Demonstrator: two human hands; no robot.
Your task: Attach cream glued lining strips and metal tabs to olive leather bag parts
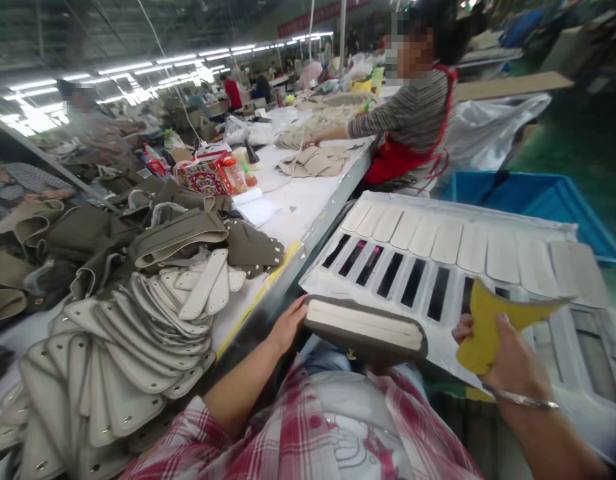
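My left hand (288,325) grips the left end of a stack of olive and cream strips (364,328), held just above my lap. My right hand (508,357) is closed round a yellow scraper-like tool (493,319), raised at the right over the near edge of a white board (338,280). That board carries a row of cream strips (448,241) along its far side and a row of dark slots (391,274) nearer to me.
A heap of cream punched pieces (133,347) and olive bag parts (178,237) covers the table at my left. A person in a red apron (408,127) works at the table's far end. A blue bin (533,197) stands beyond the board.
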